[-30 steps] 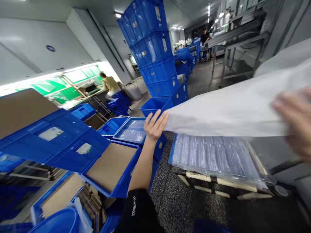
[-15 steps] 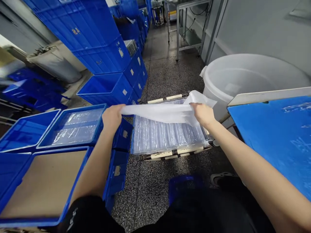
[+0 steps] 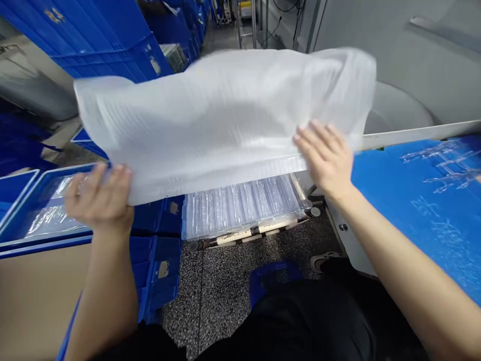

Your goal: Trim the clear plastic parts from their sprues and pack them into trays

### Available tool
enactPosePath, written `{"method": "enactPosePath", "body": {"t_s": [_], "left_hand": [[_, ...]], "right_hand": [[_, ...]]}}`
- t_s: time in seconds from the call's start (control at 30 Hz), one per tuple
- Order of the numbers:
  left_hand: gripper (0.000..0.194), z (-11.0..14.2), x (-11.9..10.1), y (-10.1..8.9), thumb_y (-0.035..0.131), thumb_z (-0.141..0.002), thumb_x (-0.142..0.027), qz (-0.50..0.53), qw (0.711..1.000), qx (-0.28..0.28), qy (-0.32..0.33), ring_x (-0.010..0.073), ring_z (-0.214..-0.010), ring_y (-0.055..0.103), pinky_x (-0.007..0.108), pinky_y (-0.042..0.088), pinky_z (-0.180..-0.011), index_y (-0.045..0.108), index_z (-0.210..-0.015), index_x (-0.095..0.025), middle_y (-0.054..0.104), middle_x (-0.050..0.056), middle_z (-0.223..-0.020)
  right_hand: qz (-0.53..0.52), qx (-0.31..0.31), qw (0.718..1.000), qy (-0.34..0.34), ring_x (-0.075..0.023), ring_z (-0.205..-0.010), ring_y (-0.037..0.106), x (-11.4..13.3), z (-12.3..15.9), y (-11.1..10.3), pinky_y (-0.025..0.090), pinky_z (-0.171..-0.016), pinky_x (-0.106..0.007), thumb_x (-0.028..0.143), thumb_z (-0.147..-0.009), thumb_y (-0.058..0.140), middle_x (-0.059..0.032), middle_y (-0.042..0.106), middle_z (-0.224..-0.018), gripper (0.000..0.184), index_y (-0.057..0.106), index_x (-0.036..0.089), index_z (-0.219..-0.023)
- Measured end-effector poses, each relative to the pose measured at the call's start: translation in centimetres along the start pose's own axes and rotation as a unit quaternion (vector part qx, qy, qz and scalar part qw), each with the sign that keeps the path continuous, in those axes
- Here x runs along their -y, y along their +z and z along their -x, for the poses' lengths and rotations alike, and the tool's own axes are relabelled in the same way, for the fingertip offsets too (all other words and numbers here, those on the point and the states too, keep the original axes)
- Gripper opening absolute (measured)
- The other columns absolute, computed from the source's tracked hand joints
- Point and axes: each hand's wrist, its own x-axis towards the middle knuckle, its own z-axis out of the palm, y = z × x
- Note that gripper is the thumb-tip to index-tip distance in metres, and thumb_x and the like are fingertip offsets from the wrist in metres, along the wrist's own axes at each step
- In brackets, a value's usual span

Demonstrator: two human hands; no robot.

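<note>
A wide, thin white foam sheet is spread in the air between my hands, its far part billowing upward. My left hand grips the sheet's near left corner, fingers curled at its edge. On the other side, my right hand holds the right part, with its fingers lying over the sheet and the thumb hidden. Below the sheet, a crate of clear plastic packs, lined up in a row, rests on a low roller stand. The sheet hides the back of the crate.
Blue crates stand at the left, one with wrapped clear packs and one topped by a brown board. A blue work surface with clear plastic pieces is at the right. A blue stool stands near my legs.
The sheet, gathered into a narrow band over the crate before, is now opened wide and raised nearer to me. My hands have moved farther apart, the left one going outward.
</note>
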Motion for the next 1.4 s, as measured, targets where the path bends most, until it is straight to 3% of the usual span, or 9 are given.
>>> {"method": "enactPosePath", "body": {"t_s": [0.13, 0.23, 0.33, 0.47, 0.67, 0.8, 1.1, 1.2, 1.4], "left_hand": [[0.048, 6.2, -1.7, 2.6, 0.048, -0.100, -0.020, -0.017, 0.995, 0.062, 0.082, 0.0283, -0.151, 0.059, 0.054, 0.044, -0.130, 0.071, -0.143, -0.024, 0.071, 0.000, -0.152], [0.050, 7.6, -2.2, 4.8, 0.049, -0.092, -0.014, -0.003, 0.986, 0.134, 0.103, 0.0295, -0.141, 0.068, 0.051, 0.047, -0.127, 0.077, -0.133, -0.020, 0.076, 0.007, -0.144], [0.056, 7.9, -2.6, 6.8, 0.049, -0.084, -0.010, 0.006, 0.975, 0.189, 0.117, 0.0305, -0.140, 0.069, 0.050, 0.048, -0.126, 0.079, -0.131, -0.018, 0.076, 0.012, -0.143], [0.063, 8.6, -3.0, 7.8, 0.046, -0.084, -0.007, 0.008, 0.967, 0.225, 0.118, 0.0295, -0.145, 0.065, 0.050, 0.045, -0.129, 0.076, -0.138, -0.018, 0.071, 0.011, -0.150], [0.069, 10.1, -2.9, 7.1, 0.048, -0.084, -0.007, -0.003, 0.966, 0.235, 0.105, 0.0305, -0.150, 0.060, 0.053, 0.042, -0.131, 0.069, -0.149, -0.021, 0.066, 0.010, -0.157], [0.068, 10.5, -3.3, 6.9, 0.045, -0.086, -0.008, -0.014, 0.963, 0.244, 0.115, 0.0319, -0.149, 0.061, 0.051, 0.042, -0.131, 0.068, -0.150, -0.017, 0.063, 0.014, -0.159], [0.069, 11.1, -3.5, 6.5, 0.044, -0.087, -0.009, -0.046, 0.955, 0.256, 0.141, 0.0325, -0.149, 0.061, 0.052, 0.042, -0.131, 0.066, -0.152, -0.015, 0.060, 0.016, -0.161], [0.070, 11.2, -3.1, 6.6, 0.042, -0.087, -0.009, -0.065, 0.950, 0.270, 0.144, 0.0329, -0.145, 0.065, 0.053, 0.047, -0.127, 0.065, -0.152, -0.018, 0.062, 0.015, -0.160], [0.066, 8.5, -4.2, 2.0, 0.043, -0.087, -0.009, -0.125, 0.956, 0.220, 0.150, 0.0369, -0.146, 0.063, 0.060, 0.058, -0.114, 0.064, -0.148, -0.028, 0.060, 0.014, -0.162]], "right_hand": [[-0.028, 0.164, 0.985, -0.038, -0.0256, -0.160, 0.048, 1.6, 2.6, 6.0, 0.030, -0.139, -0.051, 0.017, -0.118, 0.036, -0.0044, 0.065, -0.159, 0.048, 0.068, 0.026, -0.153], [-0.027, 0.229, 0.973, -0.024, -0.0324, -0.151, 0.057, 2.3, 3.6, 9.1, 0.037, -0.132, -0.059, 0.018, -0.115, 0.049, -0.0165, 0.067, -0.154, 0.036, 0.072, 0.015, -0.143], [-0.033, 0.276, 0.961, -0.015, -0.0335, -0.145, 0.060, 2.0, 5.1, 10.1, 0.044, -0.125, -0.063, 0.035, -0.109, 0.070, -0.0145, 0.066, -0.153, 0.036, 0.070, 0.017, -0.141], [-0.046, 0.313, 0.949, -0.007, -0.0328, -0.143, 0.061, 0.8, 7.7, 9.1, 0.047, -0.122, -0.061, 0.039, -0.108, 0.071, -0.0139, 0.066, -0.152, 0.040, 0.069, 0.018, -0.142], [-0.056, 0.331, 0.942, 0.009, -0.0326, -0.154, 0.054, 0.6, 10.6, 7.6, 0.042, -0.128, -0.055, 0.011, -0.110, 0.049, -0.0169, 0.061, -0.161, 0.046, 0.065, 0.017, -0.153], [-0.067, 0.336, 0.939, 0.016, -0.0337, -0.155, 0.053, 1.1, 11.8, 7.5, 0.041, -0.129, -0.055, 0.009, -0.106, 0.051, -0.0172, 0.058, -0.164, 0.053, 0.062, 0.016, -0.157], [-0.087, 0.335, 0.938, 0.027, -0.0361, -0.157, 0.048, 1.6, 12.8, 7.5, 0.034, -0.131, -0.064, 0.058, -0.106, 0.069, -0.0176, 0.054, -0.167, 0.063, 0.062, 0.018, -0.154], [-0.096, 0.331, 0.938, 0.040, -0.0361, -0.155, 0.050, 2.1, 12.8, 7.0, 0.033, -0.131, -0.065, 0.062, -0.104, 0.071, -0.0169, 0.056, -0.165, 0.064, 0.064, 0.019, -0.151], [-0.114, 0.273, 0.949, 0.109, -0.0443, -0.155, 0.051, 5.7, 11.7, 2.8, 0.029, -0.132, -0.068, 0.066, -0.104, 0.065, -0.0263, 0.061, -0.159, 0.069, 0.072, 0.012, -0.146]]}}
